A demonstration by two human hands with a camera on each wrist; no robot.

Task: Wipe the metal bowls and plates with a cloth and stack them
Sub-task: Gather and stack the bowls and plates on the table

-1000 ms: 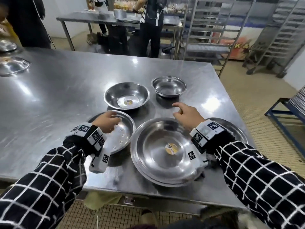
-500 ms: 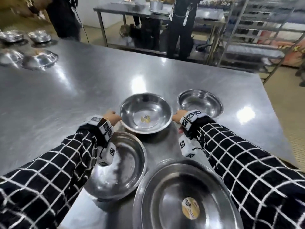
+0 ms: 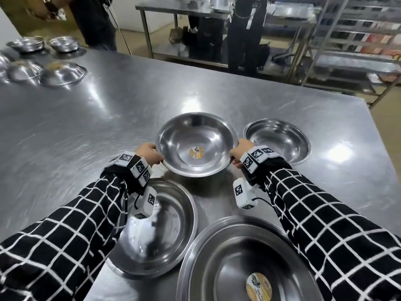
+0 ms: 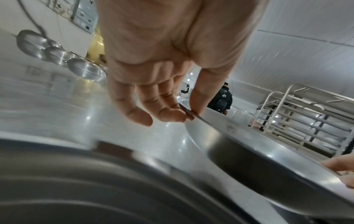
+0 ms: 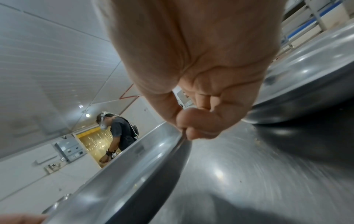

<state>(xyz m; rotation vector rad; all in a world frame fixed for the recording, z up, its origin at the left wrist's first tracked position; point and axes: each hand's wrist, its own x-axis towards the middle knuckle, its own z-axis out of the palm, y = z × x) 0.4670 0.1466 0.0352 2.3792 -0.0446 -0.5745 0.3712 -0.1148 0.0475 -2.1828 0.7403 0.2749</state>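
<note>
A round metal bowl (image 3: 196, 144) with a yellow sticker inside is held a little above the steel table (image 3: 86, 131). My left hand (image 3: 149, 155) pinches its left rim, thumb on top and fingers under (image 4: 172, 112). My right hand (image 3: 240, 149) pinches the right rim (image 5: 189, 125). A smaller bowl (image 3: 277, 140) sits just right of it. Nearer me lie a shallow plate (image 3: 156, 231) under my left wrist and a large plate (image 3: 238, 268) with a sticker. No cloth is in view.
Several upturned metal bowls (image 3: 63, 72) stand at the table's far left. People stand beyond the far edge by another steel table (image 3: 184, 9), and wire racks (image 3: 347, 40) fill the back right. The table's right edge is close to the small bowl.
Both hands left the near plates, reached forward and took the stickered bowl by opposite rims. It now sits slightly raised. The camera moved closer over the table.
</note>
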